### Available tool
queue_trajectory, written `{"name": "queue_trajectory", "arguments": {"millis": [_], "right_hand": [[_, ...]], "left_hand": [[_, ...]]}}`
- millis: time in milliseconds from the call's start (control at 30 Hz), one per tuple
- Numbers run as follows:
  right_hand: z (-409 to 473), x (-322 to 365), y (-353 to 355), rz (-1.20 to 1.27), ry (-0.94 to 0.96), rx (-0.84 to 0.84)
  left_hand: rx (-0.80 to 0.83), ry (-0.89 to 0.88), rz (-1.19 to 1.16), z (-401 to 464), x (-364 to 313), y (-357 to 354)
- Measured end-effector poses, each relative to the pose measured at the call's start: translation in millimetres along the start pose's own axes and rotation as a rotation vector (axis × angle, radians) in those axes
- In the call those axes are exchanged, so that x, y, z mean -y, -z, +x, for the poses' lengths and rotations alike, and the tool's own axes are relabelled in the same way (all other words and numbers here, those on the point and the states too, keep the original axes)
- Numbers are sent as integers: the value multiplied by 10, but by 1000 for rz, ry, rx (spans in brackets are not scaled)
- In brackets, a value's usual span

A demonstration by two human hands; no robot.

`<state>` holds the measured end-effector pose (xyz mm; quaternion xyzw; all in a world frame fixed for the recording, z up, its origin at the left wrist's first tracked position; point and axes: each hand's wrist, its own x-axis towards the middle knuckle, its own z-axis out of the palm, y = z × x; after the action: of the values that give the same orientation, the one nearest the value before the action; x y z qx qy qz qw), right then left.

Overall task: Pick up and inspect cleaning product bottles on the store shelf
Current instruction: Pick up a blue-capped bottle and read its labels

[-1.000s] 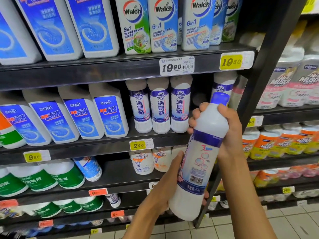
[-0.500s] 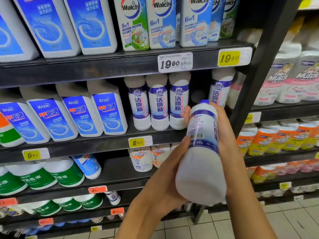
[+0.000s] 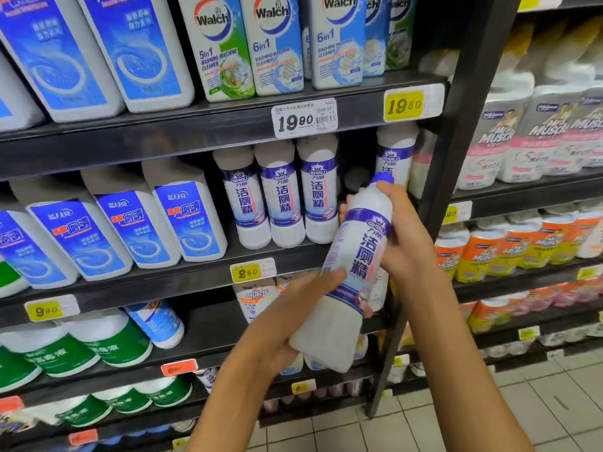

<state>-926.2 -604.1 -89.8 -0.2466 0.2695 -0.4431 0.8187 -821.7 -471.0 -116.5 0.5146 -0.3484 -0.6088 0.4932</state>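
A dark metal shelf unit [image 3: 208, 123] fills most of the view, its boards carrying rows of cleaning products. On the top board, large blue-labelled jugs [image 3: 140, 53] are ranged toward the left end and Walch washing machine cleaner bottles [image 3: 275, 44] toward the right end. On the board below, blue-labelled toilet cleaner jugs [image 3: 187, 213] are set at the left, and three white bottles with purple bands [image 3: 280, 197] are stood upright side by side near the right end. Green-labelled bottles [image 3: 111, 344] are laid on a lower board at the left. Price tags are fixed to the board edges, among them a white 19.90 tag [image 3: 305, 117] and a yellow 2.90 tag [image 3: 253, 270].

In front of the right end of the middle board, off the shelf, a white purple-banded bottle [image 3: 352, 272] is held tilted, its blue cap up and to the right, its printed front turned toward the camera. Its base is cupped by the left hand [image 3: 277, 324], whose fingers are curled round the lower body. Its neck and shoulder are gripped by the right hand [image 3: 408, 236], the fingers wrapped round from behind.
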Motion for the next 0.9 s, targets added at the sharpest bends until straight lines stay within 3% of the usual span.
{"name": "queue_trajectory", "arguments": {"millis": [67,133,267,400,533,667,767,900], "right_hand": [[-75,52,-49,-145,128,20],[-150,84,-51,-257,236,128],[-320,160,-66,-417,328,302],[-405,116,0,-485,337,245],[-487,88,1,-582,603,246],[-591,117,-14,-698,726,413],[-668,149,16,-882,759,548],[-679,204,92,-919,793,680]], "left_hand": [[-6,-77,243,-14,-48,21],[-43,-123,320,36,-55,-5],[-39,-234,299,98,131,-36],[-39,-344,371,183,222,-83],[-121,-490,428,291,270,-165],[-342,-656,488,443,279,-205],[-349,-680,455,515,203,-185],[-337,-667,479,497,91,-129]]}}
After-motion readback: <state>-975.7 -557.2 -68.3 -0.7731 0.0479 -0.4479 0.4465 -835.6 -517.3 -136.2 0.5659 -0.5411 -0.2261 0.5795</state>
